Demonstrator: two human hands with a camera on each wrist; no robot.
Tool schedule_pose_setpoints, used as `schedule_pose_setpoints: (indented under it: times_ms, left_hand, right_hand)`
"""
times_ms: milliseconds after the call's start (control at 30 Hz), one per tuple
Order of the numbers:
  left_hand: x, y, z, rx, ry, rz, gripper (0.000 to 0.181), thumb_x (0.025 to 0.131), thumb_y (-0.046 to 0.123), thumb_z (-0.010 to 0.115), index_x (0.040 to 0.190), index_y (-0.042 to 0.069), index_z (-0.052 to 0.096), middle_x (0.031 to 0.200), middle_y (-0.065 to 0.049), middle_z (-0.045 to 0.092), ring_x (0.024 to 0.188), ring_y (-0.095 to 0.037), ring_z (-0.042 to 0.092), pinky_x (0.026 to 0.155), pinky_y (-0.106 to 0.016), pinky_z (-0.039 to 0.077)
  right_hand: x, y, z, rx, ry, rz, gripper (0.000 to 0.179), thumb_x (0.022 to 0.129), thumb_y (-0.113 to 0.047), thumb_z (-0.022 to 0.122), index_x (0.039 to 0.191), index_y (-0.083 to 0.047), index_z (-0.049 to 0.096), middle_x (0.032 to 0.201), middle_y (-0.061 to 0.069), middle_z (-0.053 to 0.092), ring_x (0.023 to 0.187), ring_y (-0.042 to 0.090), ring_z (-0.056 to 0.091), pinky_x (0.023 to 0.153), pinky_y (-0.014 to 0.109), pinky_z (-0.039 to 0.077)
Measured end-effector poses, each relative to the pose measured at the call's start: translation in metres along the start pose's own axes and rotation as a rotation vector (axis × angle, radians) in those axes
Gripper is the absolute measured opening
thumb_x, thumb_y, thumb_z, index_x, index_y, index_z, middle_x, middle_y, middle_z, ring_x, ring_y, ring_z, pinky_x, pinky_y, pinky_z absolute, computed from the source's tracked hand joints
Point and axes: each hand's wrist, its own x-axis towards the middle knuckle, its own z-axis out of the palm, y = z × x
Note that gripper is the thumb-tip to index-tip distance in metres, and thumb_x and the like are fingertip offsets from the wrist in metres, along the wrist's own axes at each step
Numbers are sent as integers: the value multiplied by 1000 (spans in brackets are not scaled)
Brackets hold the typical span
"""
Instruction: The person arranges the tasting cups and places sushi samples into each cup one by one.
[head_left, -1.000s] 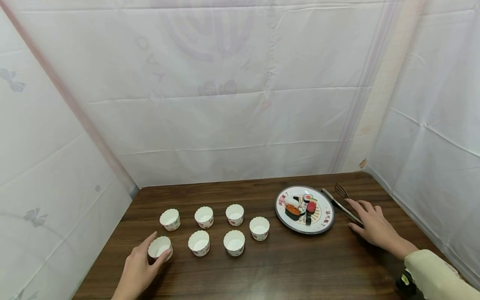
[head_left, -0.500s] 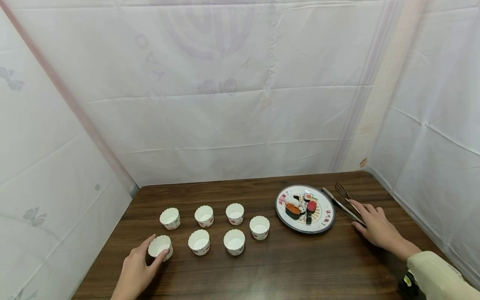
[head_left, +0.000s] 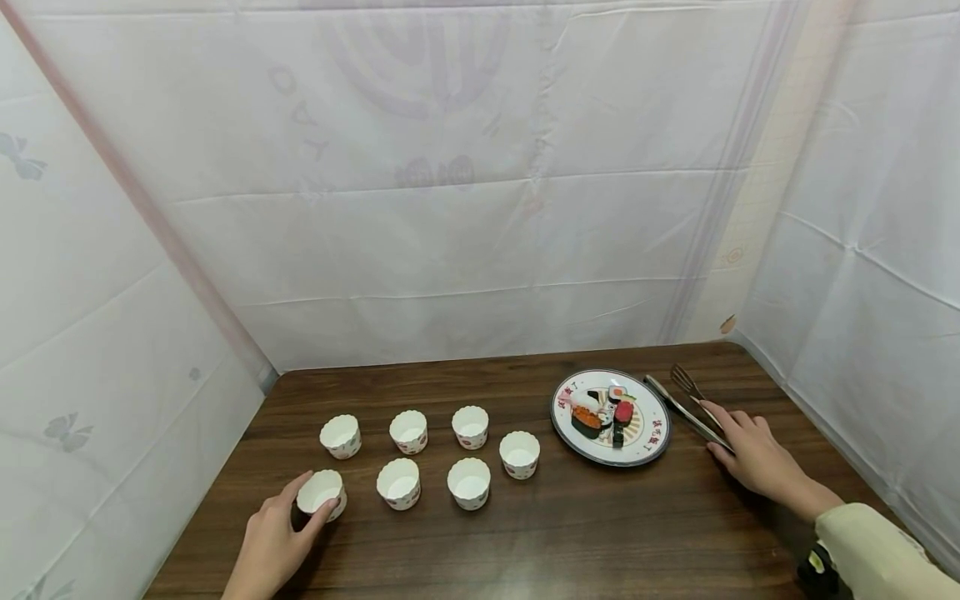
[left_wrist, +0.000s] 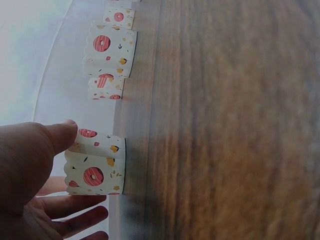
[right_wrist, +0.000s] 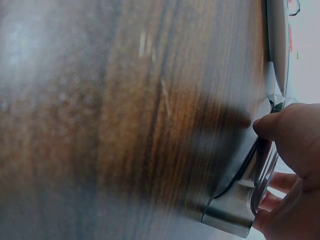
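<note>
My left hand [head_left: 273,533] holds a white paper baking cup [head_left: 321,495] between thumb and fingers at the table's left. In the left wrist view that cup [left_wrist: 95,172] stands upright, printed with red donuts, the thumb at its scalloped rim and the fingers on the far side. On the right, my right hand [head_left: 761,460] grips metal tongs [head_left: 682,412], one arm ending in a fork-like head and the other narrow. The right wrist view shows the thumb on one arm of the tongs [right_wrist: 230,212], with fingers behind; their bent end lies toward the palm.
Several more baking cups [head_left: 397,487] stand in two rough rows right of my left hand. Between them and the tongs lies a round dark-rimmed plate [head_left: 641,396] bearing sushi pieces [head_left: 587,421]. White cloth [head_left: 480,250] hangs behind the wooden table [head_left: 570,550] and at both sides.
My right hand has shifted slightly to the right, its thumb moving with it along the tongs. The left hand and its baking cup have stayed almost still.
</note>
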Motion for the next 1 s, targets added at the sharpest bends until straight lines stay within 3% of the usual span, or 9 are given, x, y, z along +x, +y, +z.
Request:
schedule_pose_setpoints:
  times_ms: [367,567,733,1000]
  left_hand:
    - [-1,1,1,-7,35,22,64,92,33,79,134,-11,57,112,-40,65,98,-60,63,79,-69,51]
    - [-1,2,0,-3,32,13,65,92,33,79,135,-11,57,112,-40,65,98,-60,63,79,-68,51]
    - [-1,2,0,1,18,4,65,93,34,78,136,-10,56,113,-40,65,98,-59,63,80,-68,51]
    - [0,1,-1,0,8,7,66,93,34,78,136,-11,55,112,-41,64,97,-59,63,79,-68,52]
  right_hand:
    - [0,-1,0,5,18,-9,64,88,-5,78,144,-1,47,107,30,61,85,43,53,68,59,49]
    - [-1,-1,-1,8,22,-9,63,88,-4,77,143,-3,47,98,25,61,82,40,53,64,55,48]
    - [-1,0,-5,39,-3,39,61,92,-5,72,146,-5,45,100,27,59,84,42,57,58,53,48]
    - [0,-3,-17,69,-13,72,63,95,-6,70,151,-6,40,105,28,57,59,21,49,46,37,38]
